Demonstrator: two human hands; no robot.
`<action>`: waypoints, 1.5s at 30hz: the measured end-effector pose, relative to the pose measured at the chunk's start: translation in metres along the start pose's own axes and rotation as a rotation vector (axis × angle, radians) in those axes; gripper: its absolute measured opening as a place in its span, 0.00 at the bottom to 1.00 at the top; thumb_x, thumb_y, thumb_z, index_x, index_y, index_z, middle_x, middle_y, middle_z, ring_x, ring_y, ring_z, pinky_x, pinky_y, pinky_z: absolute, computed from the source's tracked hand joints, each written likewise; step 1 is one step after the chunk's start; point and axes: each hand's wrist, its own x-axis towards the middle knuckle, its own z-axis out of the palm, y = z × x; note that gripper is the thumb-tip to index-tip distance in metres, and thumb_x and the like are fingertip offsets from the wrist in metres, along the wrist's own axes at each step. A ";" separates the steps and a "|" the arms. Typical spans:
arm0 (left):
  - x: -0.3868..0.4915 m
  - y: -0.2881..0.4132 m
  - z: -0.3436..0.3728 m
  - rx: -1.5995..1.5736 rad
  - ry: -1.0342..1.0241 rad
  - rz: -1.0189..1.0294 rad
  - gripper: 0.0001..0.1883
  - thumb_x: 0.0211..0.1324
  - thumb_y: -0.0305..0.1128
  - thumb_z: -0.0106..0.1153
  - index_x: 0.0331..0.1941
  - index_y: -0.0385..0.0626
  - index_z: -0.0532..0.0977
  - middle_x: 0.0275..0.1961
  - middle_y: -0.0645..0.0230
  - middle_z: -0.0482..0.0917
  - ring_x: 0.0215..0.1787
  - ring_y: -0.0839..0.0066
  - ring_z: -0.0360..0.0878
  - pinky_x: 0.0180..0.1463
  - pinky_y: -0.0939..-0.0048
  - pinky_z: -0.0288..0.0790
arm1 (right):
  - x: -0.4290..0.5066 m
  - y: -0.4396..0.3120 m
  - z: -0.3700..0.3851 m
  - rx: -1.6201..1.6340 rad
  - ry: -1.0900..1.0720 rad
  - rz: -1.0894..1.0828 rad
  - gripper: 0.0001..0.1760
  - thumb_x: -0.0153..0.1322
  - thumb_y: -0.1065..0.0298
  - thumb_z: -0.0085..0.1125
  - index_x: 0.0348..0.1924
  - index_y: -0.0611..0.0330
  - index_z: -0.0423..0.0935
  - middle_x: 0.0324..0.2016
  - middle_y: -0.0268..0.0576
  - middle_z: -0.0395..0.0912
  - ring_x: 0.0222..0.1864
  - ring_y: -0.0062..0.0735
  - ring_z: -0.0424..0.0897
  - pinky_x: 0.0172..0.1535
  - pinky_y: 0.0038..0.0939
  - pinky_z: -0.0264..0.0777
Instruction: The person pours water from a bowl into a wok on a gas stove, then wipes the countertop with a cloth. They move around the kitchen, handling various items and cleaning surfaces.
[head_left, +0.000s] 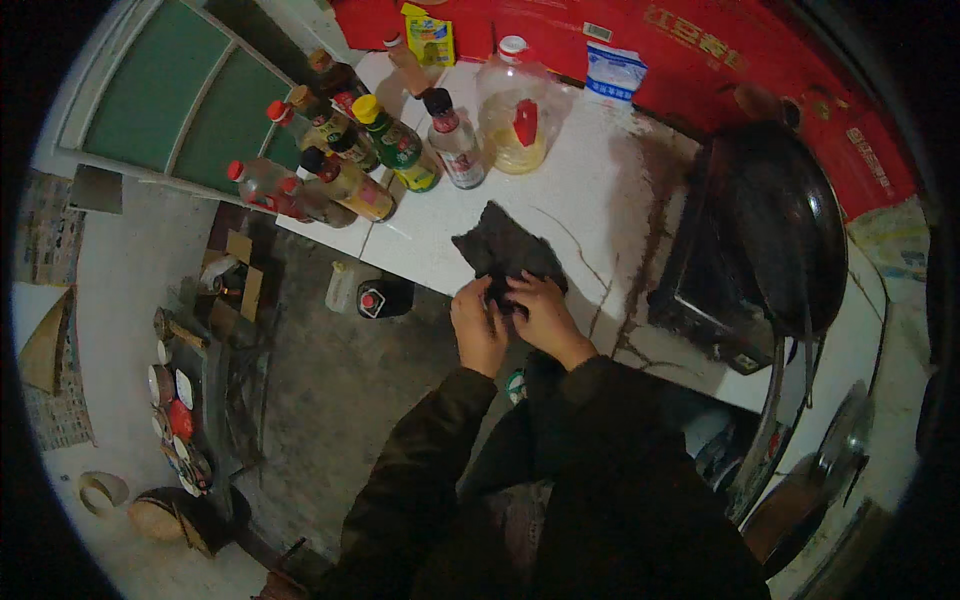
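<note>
A dark crumpled cloth (504, 238) lies on the white tiled counter (420, 244) near its front edge. My left hand (478, 326) pinches the cloth's near edge between thumb and fingers. Beside it, my right hand (550, 316) has its fingers curled on the cloth's near right part; its thumb is partly hidden. Beyond the cloth stand a clear bottle with a black cap (456, 150), a green bottle with a yellow cap (401, 150) and a large plastic oil jug (517, 112) with a red handle.
Several more sauce bottles (341, 139) crowd the counter's left end. A black wok (787, 232) rests over a stove (705, 300) on the right. Red cardboard (675, 37) lines the back, with a blue-and-white packet (615, 73) before it. A dark jug (385, 298) stands on the floor.
</note>
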 end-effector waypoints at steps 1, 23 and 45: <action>0.004 -0.009 0.005 0.011 0.052 0.101 0.21 0.56 0.20 0.48 0.55 0.37 0.68 0.62 0.48 0.68 0.64 0.50 0.64 0.67 0.58 0.57 | -0.004 0.007 0.004 0.071 -0.082 0.044 0.24 0.60 0.76 0.58 0.51 0.58 0.76 0.59 0.50 0.70 0.61 0.53 0.67 0.62 0.48 0.62; 0.074 -0.128 -0.044 0.738 -0.107 -0.170 0.35 0.59 0.48 0.52 0.68 0.45 0.60 0.72 0.63 0.59 0.63 0.56 0.64 0.66 0.49 0.51 | 0.122 -0.002 0.135 -0.043 -0.228 -0.099 0.29 0.66 0.73 0.51 0.62 0.55 0.67 0.65 0.41 0.64 0.70 0.38 0.57 0.70 0.46 0.46; 0.108 0.019 0.065 -0.647 -0.486 -0.254 0.30 0.58 0.29 0.60 0.64 0.39 0.62 0.61 0.57 0.69 0.61 0.65 0.67 0.64 0.61 0.61 | -0.008 0.051 0.009 -0.449 0.127 0.809 0.40 0.69 0.59 0.56 0.71 0.56 0.50 0.71 0.49 0.48 0.73 0.49 0.45 0.68 0.57 0.47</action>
